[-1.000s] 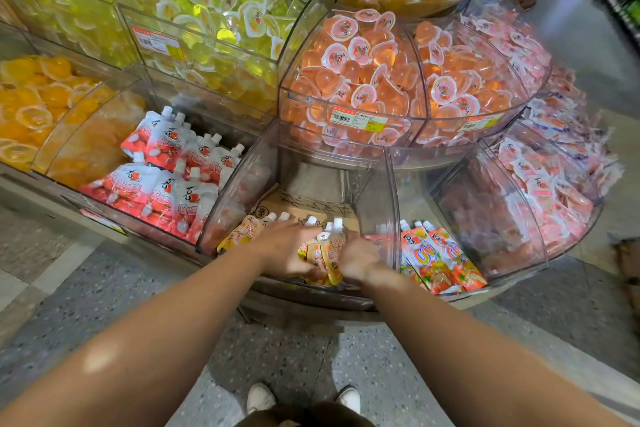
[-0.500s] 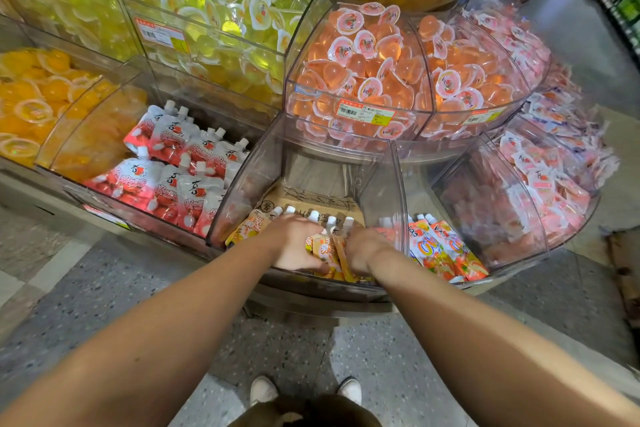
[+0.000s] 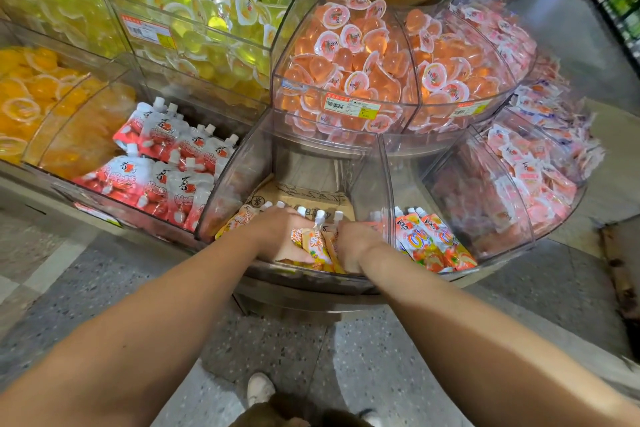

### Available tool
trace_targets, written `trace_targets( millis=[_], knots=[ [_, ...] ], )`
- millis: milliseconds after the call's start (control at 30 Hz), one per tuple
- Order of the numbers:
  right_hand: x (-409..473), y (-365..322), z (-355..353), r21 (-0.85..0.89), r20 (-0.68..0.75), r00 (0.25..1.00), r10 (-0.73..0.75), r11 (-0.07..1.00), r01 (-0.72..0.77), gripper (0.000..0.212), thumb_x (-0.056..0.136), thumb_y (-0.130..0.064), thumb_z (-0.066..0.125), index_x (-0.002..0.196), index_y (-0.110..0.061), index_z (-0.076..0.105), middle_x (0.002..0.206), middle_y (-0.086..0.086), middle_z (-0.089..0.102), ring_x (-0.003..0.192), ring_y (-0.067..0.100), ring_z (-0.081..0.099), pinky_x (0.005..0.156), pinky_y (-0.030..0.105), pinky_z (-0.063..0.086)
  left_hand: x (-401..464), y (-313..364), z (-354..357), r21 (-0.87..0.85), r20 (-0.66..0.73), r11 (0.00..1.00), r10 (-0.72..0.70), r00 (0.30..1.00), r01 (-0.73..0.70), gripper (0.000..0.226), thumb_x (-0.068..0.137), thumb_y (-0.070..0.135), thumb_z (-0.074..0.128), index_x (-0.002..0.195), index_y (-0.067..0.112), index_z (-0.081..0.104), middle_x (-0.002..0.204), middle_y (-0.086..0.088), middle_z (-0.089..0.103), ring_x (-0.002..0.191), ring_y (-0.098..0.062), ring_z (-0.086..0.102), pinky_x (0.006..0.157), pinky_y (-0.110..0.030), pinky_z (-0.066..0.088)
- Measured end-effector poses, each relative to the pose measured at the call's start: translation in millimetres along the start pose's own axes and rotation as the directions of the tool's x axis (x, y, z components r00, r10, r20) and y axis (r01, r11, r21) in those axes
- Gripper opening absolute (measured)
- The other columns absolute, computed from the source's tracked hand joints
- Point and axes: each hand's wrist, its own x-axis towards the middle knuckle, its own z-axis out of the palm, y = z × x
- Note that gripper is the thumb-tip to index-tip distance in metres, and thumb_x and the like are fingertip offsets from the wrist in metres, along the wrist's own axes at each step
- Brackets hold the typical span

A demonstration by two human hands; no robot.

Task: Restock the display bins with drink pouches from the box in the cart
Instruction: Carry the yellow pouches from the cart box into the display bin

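A bundle of orange drink pouches [image 3: 317,246] with white caps stands on edge at the front of the middle clear display bin [image 3: 235,180]. My left hand [image 3: 277,232] lies over the bundle's left side, its thumb curled under it. On the right side my right hand [image 3: 356,246] grips the same bundle with its fingers curled down among the pouches. More orange pouches [image 3: 239,220] lie to the left of my left hand. Brown cardboard [image 3: 301,192] lines the bin's floor behind them. The box and cart are out of view.
The left bin holds red-and-white pouches [image 3: 166,163], and the right bin holds multicolour pouches [image 3: 433,239]. Upper bins hold orange jelly cups [image 3: 346,55] and yellow-green cups [image 3: 214,0]. Pink packets [image 3: 526,177] fill the far right bins. My shoe [image 3: 259,388] stands on the speckled floor.
Both hands have closed in on the orange pouches and pressed them into a tighter bundle near the bin's front. The view has shifted slightly.
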Motion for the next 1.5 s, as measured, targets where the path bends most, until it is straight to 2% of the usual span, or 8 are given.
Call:
trace_targets(
  millis=[200, 400, 567, 667, 900, 1000, 1133, 1500],
  knots=[
    [-15, 16, 5, 0.258, -0.170, 0.981, -0.087, 0.957, 0.130, 0.032, 0.096, -0.015, 0.051, 0.127, -0.007, 0.054, 0.118, 0.015, 0.063, 0.110, 0.031, 0.060, 0.083, 0.028, 0.045, -11, 20, -7, -0.306, -0.063, 0.948, -0.118, 0.991, 0.093, 0.080, 0.064, 0.050, 0.082, 0.135, 0.033, 0.052, 0.139, 0.009, 0.051, 0.125, -0.015, 0.050, 0.108, -0.034, 0.040],
    [-50, 64, 6, 0.569, -0.482, 0.859, -0.171, 0.685, 0.455, 0.034, 0.086, -0.030, 0.070, 0.117, -0.018, 0.065, 0.085, -0.005, 0.062, 0.076, 0.007, 0.058, 0.071, 0.015, 0.041, -39, 71, -24, -0.479, -0.203, 0.876, -0.166, 0.965, 0.050, 0.059, 0.078, 0.029, 0.079, 0.131, 0.021, 0.055, 0.119, 0.009, 0.056, 0.109, -0.004, 0.051, 0.085, -0.013, 0.039],
    [-75, 130, 16, 0.605, -0.624, 0.778, -0.074, 0.585, 0.541, 0.029, 0.081, -0.025, 0.075, 0.108, -0.017, 0.070, 0.078, -0.009, 0.065, 0.067, -0.003, 0.058, 0.071, 0.010, 0.045, -46, 155, -27, -0.415, -0.320, 0.909, -0.111, 0.941, -0.034, 0.055, 0.080, 0.035, 0.076, 0.131, 0.024, 0.057, 0.120, 0.014, 0.055, 0.106, 0.001, 0.050, 0.080, -0.003, 0.037],
    [-90, 188, 27, 0.615, -0.634, 0.772, 0.047, 0.637, 0.466, 0.033, 0.082, -0.032, 0.071, 0.112, -0.017, 0.069, 0.096, 0.001, 0.068, 0.087, 0.014, 0.062, 0.087, 0.028, 0.048, -24, 221, -17, -0.347, -0.319, 0.933, -0.021, 0.948, -0.096, 0.052, 0.082, 0.037, 0.073, 0.130, 0.021, 0.058, 0.122, 0.011, 0.057, 0.113, -0.003, 0.051, 0.093, -0.017, 0.037],
    [-146, 371, 76, 0.557, -0.517, 0.789, 0.331, 0.830, 0.017, 0.069, 0.083, -0.068, 0.035, 0.134, -0.026, 0.053, 0.134, 0.002, 0.057, 0.130, 0.020, 0.043, 0.107, 0.029, 0.027, 66, 398, 38, 0.090, -0.181, 0.961, 0.274, 0.945, -0.261, 0.055, 0.084, 0.056, 0.061, 0.132, 0.027, 0.057, 0.136, 0.000, 0.056, 0.128, -0.020, 0.048, 0.105, -0.030, 0.036],
    [-175, 448, 112, 0.636, -0.440, 0.739, 0.511, 0.758, -0.146, 0.056, 0.093, -0.059, 0.041, 0.139, -0.028, 0.047, 0.142, -0.002, 0.051, 0.136, 0.017, 0.035, 0.109, 0.030, 0.024, 107, 481, 74, 0.263, -0.046, 0.896, 0.381, 0.923, -0.357, 0.071, 0.083, 0.066, 0.052, 0.143, 0.031, 0.040, 0.149, -0.001, 0.041, 0.138, -0.021, 0.036, 0.113, -0.033, 0.027],
    [-220, 530, 157, 0.701, -0.346, 0.640, 0.686, 0.642, -0.310, 0.058, 0.094, -0.058, 0.041, 0.141, -0.026, 0.046, 0.144, -0.003, 0.049, 0.139, 0.016, 0.033, 0.111, 0.030, 0.021, 149, 587, 127, 0.418, 0.021, 0.747, 0.561, 0.828, -0.516, 0.068, 0.085, 0.066, 0.048, 0.143, 0.032, 0.041, 0.147, -0.002, 0.044, 0.136, -0.025, 0.038, 0.113, -0.036, 0.029],
    [-292, 774, 208, 0.852, -0.034, 0.342, 0.939, 0.206, -0.482, 0.063, 0.089, -0.067, 0.038, 0.141, -0.033, 0.044, 0.149, 0.001, 0.041, 0.139, 0.025, 0.030, 0.113, 0.038, 0.025, 279, 869, 226, 0.372, 0.348, 0.485, 0.717, 0.603, -0.791, 0.069, 0.083, 0.071, 0.045, 0.143, 0.038, 0.038, 0.152, 0.001, 0.036, 0.140, -0.026, 0.030, 0.114, -0.044, 0.026]
  ],
)
